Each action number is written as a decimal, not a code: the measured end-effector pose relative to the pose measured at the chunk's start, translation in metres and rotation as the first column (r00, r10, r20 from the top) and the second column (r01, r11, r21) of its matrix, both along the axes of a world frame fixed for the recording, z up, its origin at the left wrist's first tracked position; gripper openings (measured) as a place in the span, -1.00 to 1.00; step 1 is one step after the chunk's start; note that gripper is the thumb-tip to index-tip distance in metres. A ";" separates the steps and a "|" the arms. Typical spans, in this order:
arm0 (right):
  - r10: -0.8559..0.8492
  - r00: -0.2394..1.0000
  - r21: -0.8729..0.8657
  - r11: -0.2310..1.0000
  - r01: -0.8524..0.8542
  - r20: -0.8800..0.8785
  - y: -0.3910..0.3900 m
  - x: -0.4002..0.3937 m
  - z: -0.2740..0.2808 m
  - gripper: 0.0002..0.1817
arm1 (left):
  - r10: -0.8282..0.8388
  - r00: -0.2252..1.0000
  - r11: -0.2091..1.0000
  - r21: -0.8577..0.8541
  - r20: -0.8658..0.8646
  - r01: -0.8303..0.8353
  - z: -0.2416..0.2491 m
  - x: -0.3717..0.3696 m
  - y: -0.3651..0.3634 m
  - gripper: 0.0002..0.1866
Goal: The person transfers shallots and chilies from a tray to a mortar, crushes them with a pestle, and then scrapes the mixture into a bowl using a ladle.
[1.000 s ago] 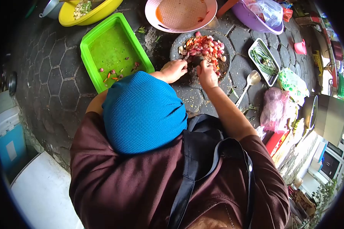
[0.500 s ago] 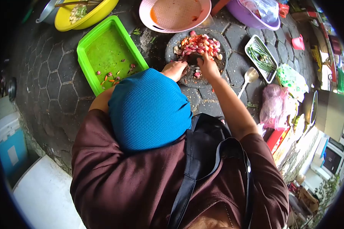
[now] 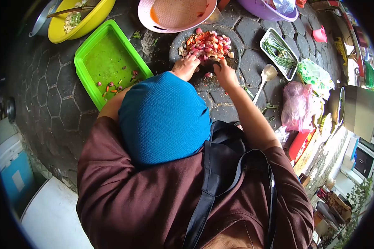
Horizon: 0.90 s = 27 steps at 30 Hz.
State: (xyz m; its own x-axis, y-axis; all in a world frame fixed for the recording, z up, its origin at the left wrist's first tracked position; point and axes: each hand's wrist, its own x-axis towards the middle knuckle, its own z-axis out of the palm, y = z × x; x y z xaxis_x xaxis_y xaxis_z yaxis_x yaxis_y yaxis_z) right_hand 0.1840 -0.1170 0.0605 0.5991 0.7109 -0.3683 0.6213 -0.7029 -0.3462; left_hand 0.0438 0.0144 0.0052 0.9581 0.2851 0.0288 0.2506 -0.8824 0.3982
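A dark round stone mortar (image 3: 236, 41) sits on the paving, heaped with peeled shallots (image 3: 214, 43), red chili pieces and pale cloves. My left hand (image 3: 186, 67) is closed at the left end of a dark stone pestle (image 3: 208, 65), low against the heap. On the pestle's right end my right hand (image 3: 227, 75) is curled. The pestle lies crosswise and is partly hidden by the fingers. A loose shallot (image 3: 208, 75) rests on the near side of the mortar. Blue fabric (image 3: 164, 120) covers part of my left forearm.
Left of the mortar lies a green tray (image 3: 81, 68) with a few shallots and chilies. A yellow basin (image 3: 58, 31), pink basin (image 3: 143, 16) and purple basin (image 3: 274, 15) stand beyond. To the right are a spoon (image 3: 269, 72), a tray of green beans (image 3: 293, 66) and plastic bags (image 3: 296, 103).
Both hands have pushed the pestle forward, away from me, toward the heaped shallots. The whole view has shifted slightly, so the surroundings appear further left.
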 end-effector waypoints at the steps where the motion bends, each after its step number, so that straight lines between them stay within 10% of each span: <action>1: -0.045 0.998 0.097 0.994 0.050 -0.054 -0.001 0.003 0.005 -0.61 | 0.051 0.997 0.998 -0.037 0.056 -0.049 0.003 -0.003 0.003 -0.85; 8: 0.115 0.957 0.324 0.924 -0.201 0.265 -0.009 -0.046 0.017 -0.68 | 0.254 0.936 0.950 -0.243 0.245 -0.195 0.031 -0.042 0.015 -0.86; 12: 0.137 0.988 0.060 0.988 -0.142 0.078 -0.001 -0.043 -0.001 -0.62 | 0.270 0.938 0.936 -0.287 0.219 -0.203 0.035 -0.078 0.018 -0.86; 19: 0.066 0.979 0.380 0.915 -0.136 0.192 -0.004 -0.045 0.018 -0.61 | 0.491 0.835 0.860 -0.291 0.246 -0.420 0.030 -0.148 0.055 -0.86; 21: 0.160 0.965 0.111 0.976 -0.186 0.209 -0.005 -0.058 -0.011 -0.66 | 0.582 0.798 0.805 -0.246 0.154 -0.540 0.025 -0.173 0.071 -0.85; 22: 0.079 0.939 0.308 0.933 -0.189 0.336 -0.013 -0.066 -0.035 -0.71 | 0.617 0.776 0.782 -0.211 0.133 -0.586 0.018 -0.186 0.077 -0.84; 27: -0.019 0.999 0.161 0.987 0.014 0.029 0.013 -0.019 -0.012 -0.60 | 0.718 0.679 0.682 -0.043 -0.154 -0.730 -0.002 -0.231 0.104 -0.68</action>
State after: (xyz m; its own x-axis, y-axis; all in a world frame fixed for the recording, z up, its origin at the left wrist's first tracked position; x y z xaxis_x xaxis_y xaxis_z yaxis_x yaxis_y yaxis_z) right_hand 0.1645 -0.1045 0.0487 0.6202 0.7495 -0.2316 0.6221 -0.6498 -0.4367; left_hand -0.1870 0.1181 0.0032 0.4446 0.8860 -0.1316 0.8442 -0.3653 0.3924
